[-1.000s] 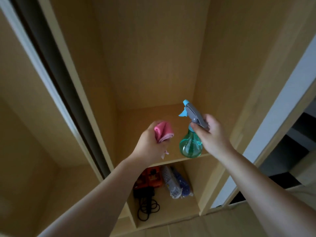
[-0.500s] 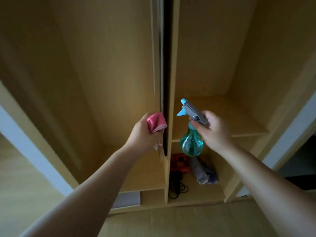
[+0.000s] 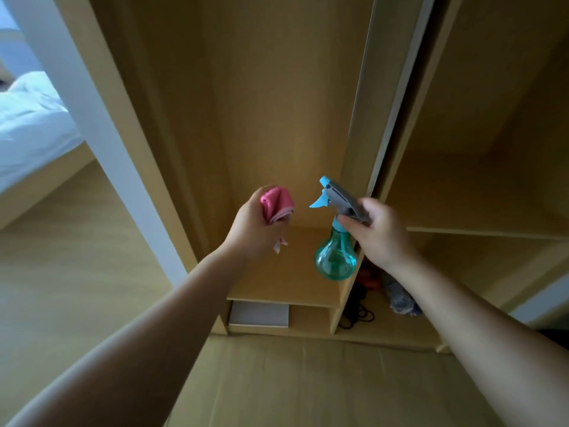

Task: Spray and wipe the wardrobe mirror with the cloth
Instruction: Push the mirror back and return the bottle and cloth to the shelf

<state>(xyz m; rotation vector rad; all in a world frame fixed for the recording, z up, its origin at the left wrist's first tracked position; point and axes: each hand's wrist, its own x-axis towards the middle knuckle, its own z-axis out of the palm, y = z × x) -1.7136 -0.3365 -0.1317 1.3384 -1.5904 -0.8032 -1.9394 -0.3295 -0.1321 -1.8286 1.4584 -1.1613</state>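
My left hand (image 3: 255, 226) is closed around a bunched pink cloth (image 3: 277, 203), held up in front of an open wardrobe bay. My right hand (image 3: 378, 232) grips the grey trigger head of a teal spray bottle (image 3: 335, 257), nozzle pointing left toward the cloth. The two hands are level, a short gap apart. A sliding door edge with a pale frame (image 3: 397, 97) runs up behind the bottle. No mirror surface shows clearly.
The wooden wardrobe (image 3: 277, 87) has a shelf below my hands and a white box (image 3: 260, 314) under it. Black cables (image 3: 357, 312) and a bundled blue item (image 3: 400, 297) lie in the right bay. A bed with white bedding (image 3: 27, 124) stands far left.
My view has swung left across the wardrobe: the sliding door edge moved from left to right of frame, and the bed came into sight. Both hands keep their hold and spacing.
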